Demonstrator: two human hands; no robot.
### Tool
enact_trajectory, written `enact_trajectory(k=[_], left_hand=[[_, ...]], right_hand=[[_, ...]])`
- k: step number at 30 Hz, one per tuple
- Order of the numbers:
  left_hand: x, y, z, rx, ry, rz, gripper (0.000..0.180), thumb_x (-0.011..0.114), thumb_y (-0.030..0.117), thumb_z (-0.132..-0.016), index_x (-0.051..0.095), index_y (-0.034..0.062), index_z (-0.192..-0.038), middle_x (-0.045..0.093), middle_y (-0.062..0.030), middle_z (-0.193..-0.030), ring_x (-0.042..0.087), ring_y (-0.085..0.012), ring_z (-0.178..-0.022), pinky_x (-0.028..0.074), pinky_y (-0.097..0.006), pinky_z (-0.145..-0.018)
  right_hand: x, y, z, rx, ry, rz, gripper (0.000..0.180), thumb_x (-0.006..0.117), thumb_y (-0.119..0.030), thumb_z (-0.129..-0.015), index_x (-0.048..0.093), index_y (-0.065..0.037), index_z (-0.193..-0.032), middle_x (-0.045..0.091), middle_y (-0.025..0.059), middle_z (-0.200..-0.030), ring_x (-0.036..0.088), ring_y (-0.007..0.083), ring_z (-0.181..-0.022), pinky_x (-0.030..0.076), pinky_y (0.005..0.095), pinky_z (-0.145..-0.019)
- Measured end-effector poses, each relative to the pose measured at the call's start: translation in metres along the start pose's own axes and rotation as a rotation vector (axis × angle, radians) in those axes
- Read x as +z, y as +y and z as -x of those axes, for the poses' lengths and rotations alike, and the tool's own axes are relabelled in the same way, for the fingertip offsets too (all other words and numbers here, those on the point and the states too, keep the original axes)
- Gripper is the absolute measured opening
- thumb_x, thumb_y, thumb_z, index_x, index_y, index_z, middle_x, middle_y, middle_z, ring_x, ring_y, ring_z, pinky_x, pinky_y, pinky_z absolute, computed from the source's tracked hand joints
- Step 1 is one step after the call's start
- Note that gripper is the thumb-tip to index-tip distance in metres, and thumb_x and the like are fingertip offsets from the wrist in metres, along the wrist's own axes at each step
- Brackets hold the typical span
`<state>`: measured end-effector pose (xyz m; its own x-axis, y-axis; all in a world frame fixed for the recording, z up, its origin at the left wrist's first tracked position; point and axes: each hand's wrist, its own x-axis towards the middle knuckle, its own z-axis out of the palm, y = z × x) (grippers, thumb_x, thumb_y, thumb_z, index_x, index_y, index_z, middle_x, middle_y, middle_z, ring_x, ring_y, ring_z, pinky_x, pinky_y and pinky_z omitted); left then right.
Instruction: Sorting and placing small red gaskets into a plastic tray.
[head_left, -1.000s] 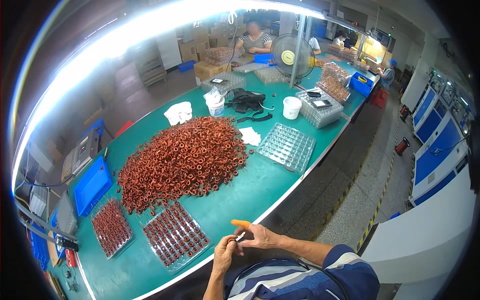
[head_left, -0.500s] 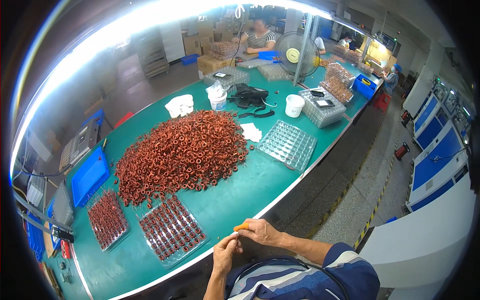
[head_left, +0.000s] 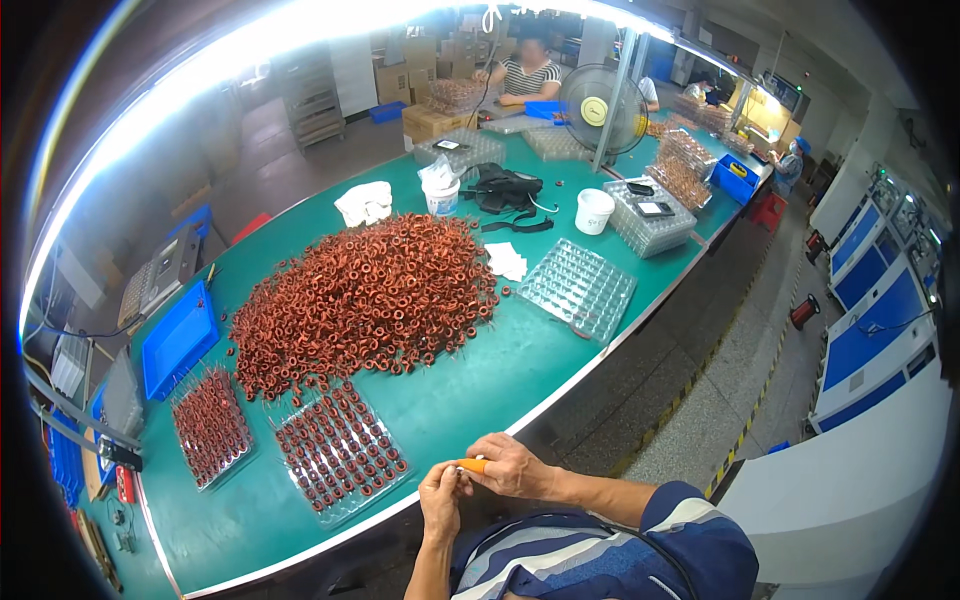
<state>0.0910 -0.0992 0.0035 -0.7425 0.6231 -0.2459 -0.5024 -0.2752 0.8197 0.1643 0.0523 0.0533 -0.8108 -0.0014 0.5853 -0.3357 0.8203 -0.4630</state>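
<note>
My right hand (head_left: 512, 467) is closed round a small tool with an orange handle (head_left: 473, 465); the working end is too small to make out. Just to its left, my left hand (head_left: 440, 497) is pinched shut, its fingertips meeting the tool's end; what they hold is hidden. Both hands are at the table's front edge. Beyond them a clear tray (head_left: 345, 455) holds rows of reddish-brown wire-wound rings. Behind it rises a big heap of the same copper-coloured rings (head_left: 365, 300) with wire ends sticking out.
A second filled tray (head_left: 212, 428) and a blue bin (head_left: 180, 342) lie left on the green table (head_left: 450, 400). Right of the heap are an unfilled clear tray (head_left: 578, 290), a white tub (head_left: 594, 211) and stacked trays (head_left: 650, 220). A fan (head_left: 605, 110) and co-workers are farther back.
The orange-handled tool has swung to lie more level, its end now at my left fingertips. Both hands have shifted slightly left, and the whole view has moved a little.
</note>
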Motion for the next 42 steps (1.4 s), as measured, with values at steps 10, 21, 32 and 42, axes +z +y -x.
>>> enact_trajectory(k=[10, 21, 32, 42], left_hand=[[0.024, 0.03, -0.001, 0.083, 0.023, 0.025, 0.019, 0.047, 0.019, -0.099, 0.054, 0.0017, -0.095, 0.053, -0.0061, -0.075, 0.051, -0.0143, -0.058, 0.043, -0.027, -0.054], [-0.002, 0.027, 0.009, 0.121, -0.086, -0.042, 0.029, 0.056, 0.01, -0.094, 0.049, 0.0016, -0.121, 0.053, -0.0049, -0.081, 0.055, -0.0136, -0.07, 0.045, -0.025, -0.068], [0.005, 0.024, 0.011, 0.263, 0.012, -0.414, 0.022, 0.056, 0.007, -0.093, 0.055, 0.0022, -0.114, 0.058, -0.0027, -0.076, 0.056, -0.0087, -0.065, 0.044, -0.023, -0.059], [-0.026, 0.013, 0.012, -0.035, -0.21, -0.271, 0.033, 0.046, 0.03, -0.101, 0.054, 0.0009, -0.114, 0.055, -0.0021, -0.07, 0.054, -0.0086, -0.059, 0.044, -0.022, -0.055]], right_hand=[[0.001, 0.008, -0.017, 0.902, 0.041, -0.749, 0.018, 0.057, -0.017, -0.092, 0.069, -0.004, -0.098, 0.063, -0.001, -0.088, 0.053, 0.0058, -0.083, 0.044, 0.021, -0.076], [0.015, 0.024, 0.012, 0.867, -0.104, -1.003, 0.034, 0.064, -0.022, -0.091, 0.062, 0.0, -0.116, 0.066, 0.0055, -0.094, 0.062, 0.0095, -0.079, 0.05, 0.0222, -0.073], [0.018, 0.003, -0.001, 1.023, 0.042, -1.041, 0.031, 0.052, -0.024, -0.097, 0.067, 0.003, -0.097, 0.065, 0.0055, -0.074, 0.058, 0.0093, -0.059, 0.048, 0.0206, -0.056], [0.021, 0.008, -0.004, 0.924, -0.027, -0.927, 0.022, 0.064, -0.024, -0.092, 0.067, -0.003, -0.096, 0.058, -0.0007, -0.068, 0.05, 0.0049, -0.058, 0.04, 0.0188, -0.053]])
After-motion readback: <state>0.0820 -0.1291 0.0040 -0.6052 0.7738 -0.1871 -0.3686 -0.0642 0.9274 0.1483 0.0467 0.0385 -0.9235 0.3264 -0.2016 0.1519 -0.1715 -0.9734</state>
